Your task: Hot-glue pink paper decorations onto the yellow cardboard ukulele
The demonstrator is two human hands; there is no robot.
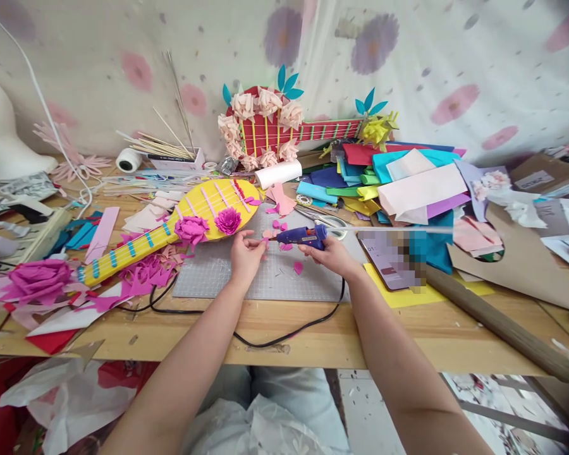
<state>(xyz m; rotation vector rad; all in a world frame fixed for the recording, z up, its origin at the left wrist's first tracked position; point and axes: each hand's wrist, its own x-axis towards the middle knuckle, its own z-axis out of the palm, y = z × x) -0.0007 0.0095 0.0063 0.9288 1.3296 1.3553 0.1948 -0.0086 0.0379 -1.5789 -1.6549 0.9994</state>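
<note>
My right hand (330, 254) is wrapped round a blue hot glue gun (303, 236), its nozzle pointing left and a long clear glue stick (389, 230) jutting from its back. Just at the nozzle, my left hand (246, 253) pinches a small magenta paper petal (266, 242) between its fingertips. Several loose magenta petals (298, 268) lie on the grey cutting mat (208, 278) beneath. Beyond my left hand rests a yellow paper guitar (203, 205) with strings, pink strips and blue neck bands. A magenta paper flower (228, 221) sits on its body.
A red guitar (265, 133) ringed with pale paper roses leans at the back. Coloured paper sheets (422, 189) pile up at the right, near a phone (384, 259) and a wooden pole (493, 316). The gun's black cord (284, 341) loops along the table's front; scissors (332, 222) lie behind the gun.
</note>
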